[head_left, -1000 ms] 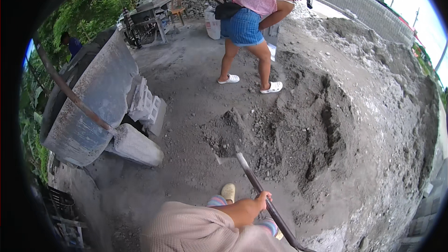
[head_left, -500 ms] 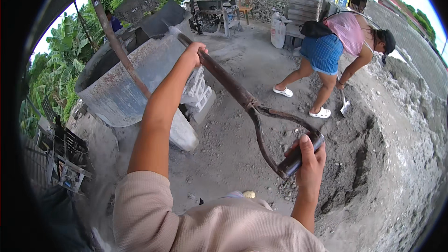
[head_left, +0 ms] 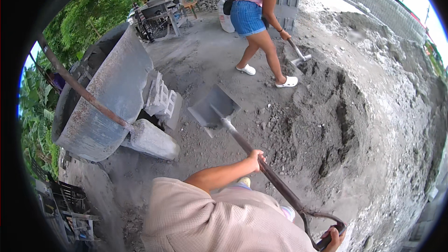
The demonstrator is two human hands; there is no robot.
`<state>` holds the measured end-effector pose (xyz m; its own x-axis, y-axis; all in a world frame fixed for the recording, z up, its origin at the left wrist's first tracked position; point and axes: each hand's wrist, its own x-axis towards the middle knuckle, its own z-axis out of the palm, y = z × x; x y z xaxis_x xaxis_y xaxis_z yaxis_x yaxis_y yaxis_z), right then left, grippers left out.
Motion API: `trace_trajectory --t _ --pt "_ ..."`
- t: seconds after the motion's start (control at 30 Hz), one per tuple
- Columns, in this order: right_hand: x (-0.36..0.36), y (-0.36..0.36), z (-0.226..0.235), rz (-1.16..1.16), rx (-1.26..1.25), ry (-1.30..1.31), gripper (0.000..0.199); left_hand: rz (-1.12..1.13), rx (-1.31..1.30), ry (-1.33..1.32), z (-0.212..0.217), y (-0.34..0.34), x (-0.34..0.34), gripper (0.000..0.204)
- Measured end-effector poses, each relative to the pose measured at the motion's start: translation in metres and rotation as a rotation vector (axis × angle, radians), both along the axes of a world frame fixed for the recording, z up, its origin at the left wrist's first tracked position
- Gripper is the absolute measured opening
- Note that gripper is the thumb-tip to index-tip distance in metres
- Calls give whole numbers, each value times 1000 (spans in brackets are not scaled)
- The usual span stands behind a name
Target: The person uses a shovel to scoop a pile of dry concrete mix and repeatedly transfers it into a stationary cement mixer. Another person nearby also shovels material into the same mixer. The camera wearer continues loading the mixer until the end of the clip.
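Note:
Both my hands are on a shovel with a dark shaft [head_left: 283,187] and a D-shaped handle. My left hand [head_left: 256,160] is wrapped round the middle of the shaft. At the lower right my right hand [head_left: 334,239] grips the cross bar of the handle, its fingers partly hidden. The wide metal blade [head_left: 215,106] is bare of any load and hangs over the grey ground, left of a dug-up heap of sand and gravel [head_left: 322,121].
Left stands a large rusty metal tub [head_left: 109,95], with hollow concrete blocks [head_left: 163,95] and a concrete leg [head_left: 151,140] beside it. Ahead, a person in denim shorts [head_left: 249,17] holds a smaller shovel [head_left: 301,59] at the heap. Farther back are a chair [head_left: 188,1] and a white sack [head_left: 225,16].
The shovel blade has swung from the tub's rim, where material was coming off it, down and right over the ground. Both hands moved lower and rightward. The other person has straightened somewhat.

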<state>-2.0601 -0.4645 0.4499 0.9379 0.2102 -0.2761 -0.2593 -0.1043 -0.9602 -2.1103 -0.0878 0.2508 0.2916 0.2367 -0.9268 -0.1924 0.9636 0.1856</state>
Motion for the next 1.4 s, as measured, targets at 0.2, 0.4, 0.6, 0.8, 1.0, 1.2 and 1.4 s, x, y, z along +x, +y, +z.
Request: trace_trajectory --t 0.2,0.4,0.6,0.8,1.0,1.2,1.4 --pt "-53 -68 90 -246 -126 -123 27 -169 -94 -30 -35 -156 50 14" --pt "-17 -190 97 97 -169 -174 38 -109 -90 -129 -18 -277 90 15" --pt "32 -281 84 280 -121 -193 29 -5 -64 -145 -10 -360 81 16" --pt "59 -333 67 447 -24 -258 20 139 -5 -81 5 -385 39 16" --pt "60 -341 25 217 -40 -111 31 200 8 37 -3 -395 -6 14" --pt "32 -333 26 179 -81 -82 44 95 -35 81 -23 -391 -22 17" --pt "-15 -325 33 200 -209 -108 47 86 -129 -16 -52 -402 -64 18"
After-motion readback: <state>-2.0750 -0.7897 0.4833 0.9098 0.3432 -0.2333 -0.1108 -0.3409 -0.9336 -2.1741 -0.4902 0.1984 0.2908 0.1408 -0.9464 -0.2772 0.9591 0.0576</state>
